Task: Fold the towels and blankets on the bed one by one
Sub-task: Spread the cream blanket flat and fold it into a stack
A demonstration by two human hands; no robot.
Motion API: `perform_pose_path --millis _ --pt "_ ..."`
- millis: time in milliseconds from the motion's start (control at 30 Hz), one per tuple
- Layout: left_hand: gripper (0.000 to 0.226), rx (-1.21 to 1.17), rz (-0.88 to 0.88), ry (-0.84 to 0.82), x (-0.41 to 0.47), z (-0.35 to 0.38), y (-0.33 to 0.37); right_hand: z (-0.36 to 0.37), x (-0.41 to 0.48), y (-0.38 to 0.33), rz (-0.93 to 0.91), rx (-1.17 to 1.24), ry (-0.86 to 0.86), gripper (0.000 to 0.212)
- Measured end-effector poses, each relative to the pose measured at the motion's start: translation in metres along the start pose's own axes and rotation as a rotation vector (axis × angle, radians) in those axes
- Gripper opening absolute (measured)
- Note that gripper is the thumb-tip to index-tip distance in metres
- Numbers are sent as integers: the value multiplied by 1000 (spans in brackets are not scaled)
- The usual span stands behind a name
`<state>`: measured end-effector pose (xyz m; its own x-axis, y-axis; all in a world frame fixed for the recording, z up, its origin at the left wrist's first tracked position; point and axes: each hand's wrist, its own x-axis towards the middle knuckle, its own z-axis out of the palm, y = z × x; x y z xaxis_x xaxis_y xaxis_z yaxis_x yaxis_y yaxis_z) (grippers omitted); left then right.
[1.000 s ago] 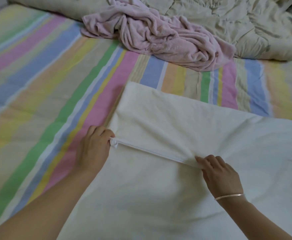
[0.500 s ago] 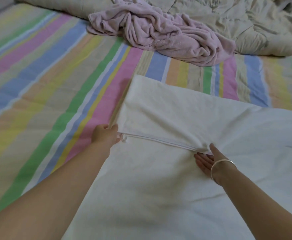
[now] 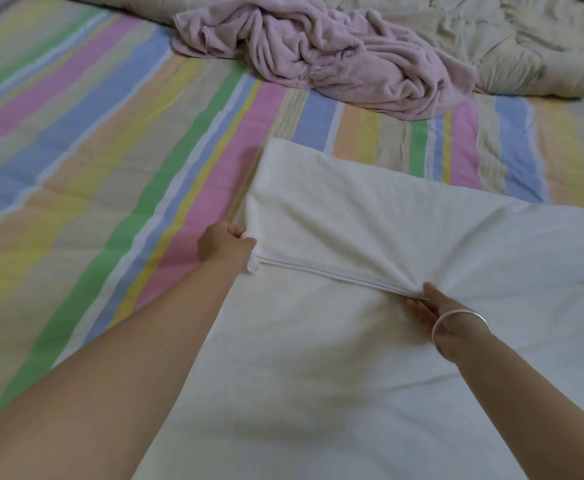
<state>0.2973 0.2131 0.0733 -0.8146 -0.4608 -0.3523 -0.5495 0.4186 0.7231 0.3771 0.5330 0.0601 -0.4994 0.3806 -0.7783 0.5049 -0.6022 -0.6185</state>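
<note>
There is one white towel (image 3: 352, 358), one crumpled pink blanket (image 3: 318, 60), one beige quilt (image 3: 491, 39) and one striped sheet (image 3: 76, 150). Two hands show: left hand (image 3: 223, 245) and right hand (image 3: 432, 315). One silver bangle (image 3: 463, 311).

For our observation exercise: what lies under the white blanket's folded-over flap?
Under the flap lies a lower layer of the white blanket, and the right hand reaches beneath the hem. The striped bedsheet passes under its edge; the rest is covered.
</note>
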Motion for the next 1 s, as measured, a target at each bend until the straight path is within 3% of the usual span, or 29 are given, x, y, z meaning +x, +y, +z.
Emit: perform_pose_path --millis 167,300,567,633,700,800,1000 --pt "11 57 -80 11 -4 -21 -19 -5 -10 10 -46 -2 30 13" --pt "15 8 -173 -20 -18 -31 -61 -23 -25 39 -15 -25 62 13" --pt "22 133 -70 113 -39 -30 -55 -26 -47 53 54 4 20 14" --pt "37 261 78 178 -55 -24 -53 -28 -48 50 112 48 -16 20" --pt "54 488 446 240 -74 -13 -54 -34 -52 43 178 146 -39 27" --pt "58 571 890 72 -111 21 -39 -49 -50 21 203 305 -53 39" --pt "52 483 1149 -285 -193 131 19 -87 -10 -39 225 521 -76 57"
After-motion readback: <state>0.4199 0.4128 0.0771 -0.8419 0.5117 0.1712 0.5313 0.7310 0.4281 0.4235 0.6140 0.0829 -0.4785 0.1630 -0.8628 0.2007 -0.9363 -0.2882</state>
